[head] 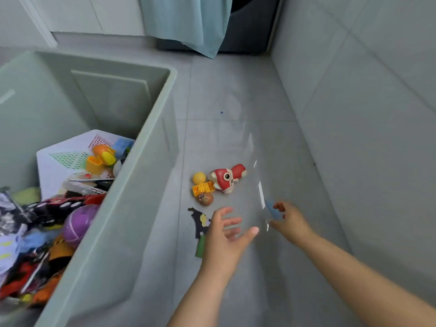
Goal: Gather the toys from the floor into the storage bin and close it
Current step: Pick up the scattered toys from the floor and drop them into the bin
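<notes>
Left hand open near floor toys; right hand pinches blue piece.

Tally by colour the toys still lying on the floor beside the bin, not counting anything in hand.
Red and white: 1, the animal toy
Yellow: 2, the ball and the brick
Brown: 1, the round figure
Black and green: 1, the flat piece
Total: 5
Not counted: the clear plastic piece in the right hand.

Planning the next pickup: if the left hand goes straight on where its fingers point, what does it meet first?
Probably the red-and-white animal toy on the floor ahead of the left hand; the brown round toy lies just left of that line. Depth is unclear.
</notes>
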